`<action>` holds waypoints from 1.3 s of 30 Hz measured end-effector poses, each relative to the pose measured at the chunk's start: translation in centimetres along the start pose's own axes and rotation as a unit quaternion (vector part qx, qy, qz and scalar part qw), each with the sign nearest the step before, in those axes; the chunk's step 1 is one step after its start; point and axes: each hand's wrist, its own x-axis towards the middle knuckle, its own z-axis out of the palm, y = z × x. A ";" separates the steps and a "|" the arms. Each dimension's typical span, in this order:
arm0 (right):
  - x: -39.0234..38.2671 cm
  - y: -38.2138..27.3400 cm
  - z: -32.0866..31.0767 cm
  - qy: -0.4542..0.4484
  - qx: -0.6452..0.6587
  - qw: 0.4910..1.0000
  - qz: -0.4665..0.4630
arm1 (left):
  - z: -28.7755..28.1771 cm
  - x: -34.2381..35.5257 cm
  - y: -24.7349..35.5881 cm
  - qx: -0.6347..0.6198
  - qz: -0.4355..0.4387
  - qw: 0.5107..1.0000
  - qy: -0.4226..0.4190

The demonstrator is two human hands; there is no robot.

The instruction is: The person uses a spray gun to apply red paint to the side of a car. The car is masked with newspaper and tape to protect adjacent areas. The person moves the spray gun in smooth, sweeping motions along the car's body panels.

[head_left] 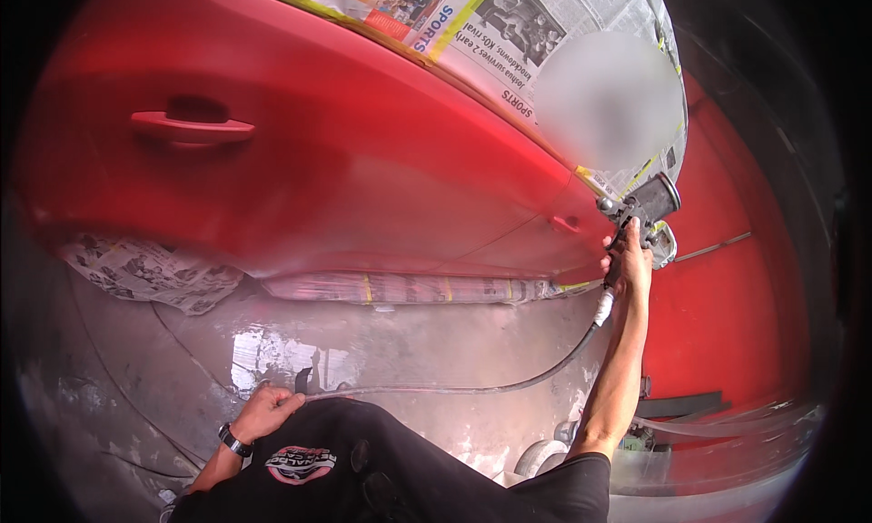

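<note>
My right hand grips a metal spray gun with a cup, held up near the edge of a newspaper-masked window. A dark hose runs from a white-wrapped fitting under the gun down to my left hand, whose fingers are closed on it at waist height. Just beyond both hands is the red side panel of a car, with a door handle at the upper left.
Taped masking runs along the car's lower sill, and crumpled newspaper covers a wheel. Cables cross the grey floor at left. A red panel stands at right, with plastic sheeting and assorted objects near its bottom.
</note>
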 end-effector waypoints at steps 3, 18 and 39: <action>-3.9 -4.8 4.9 -0.064 -0.019 0.998 -0.006 | -0.5 -0.2 -0.6 0.018 0.019 1.000 0.012; -4.4 -13.2 12.1 -0.208 -0.051 0.973 -0.082 | -1.1 -0.3 -0.4 -0.033 -0.001 0.999 0.029; 9.4 5.6 -4.7 0.098 0.032 0.993 0.059 | 0.5 1.0 0.9 -0.007 0.006 1.000 0.019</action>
